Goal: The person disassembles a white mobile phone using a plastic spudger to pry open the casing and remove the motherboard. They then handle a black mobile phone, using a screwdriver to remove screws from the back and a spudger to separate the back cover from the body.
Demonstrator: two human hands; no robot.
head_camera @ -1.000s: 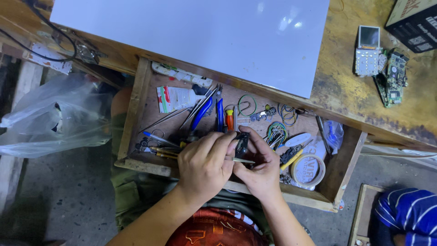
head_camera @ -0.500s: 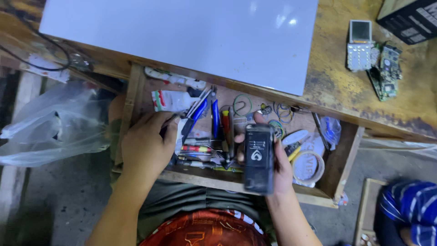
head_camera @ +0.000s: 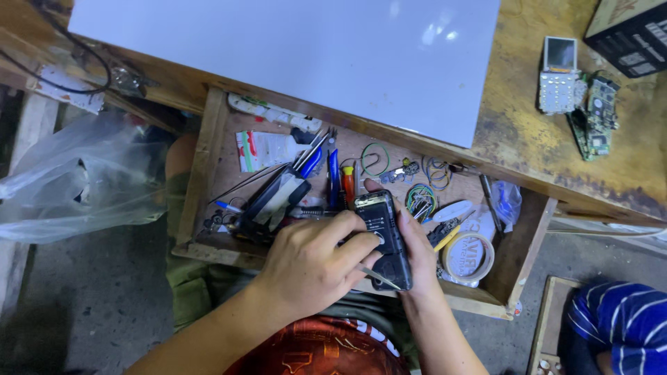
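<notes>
Head view: drawer [head_camera: 201, 173] was pulled open, tools inside.
Phone [head_camera: 384, 237]: dark handset, over drawer's front edge.
Right hand [head_camera: 417, 253]: fingers curled round phone from below.
Left hand [head_camera: 313, 267]: fingertips pinching thin metal tool [head_camera: 379, 276] vs. phone's lower end.
Progress: case looked shut; opening seemingly only starting.

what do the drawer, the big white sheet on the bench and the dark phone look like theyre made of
Drawer: bare wood, going by the rough, scuffed brown boards. White sheet: probably smooth laminate or plastic, since it shows soft glare. Dark phone, held in the right hand: seemingly black plastic, slightly glossy.
</notes>
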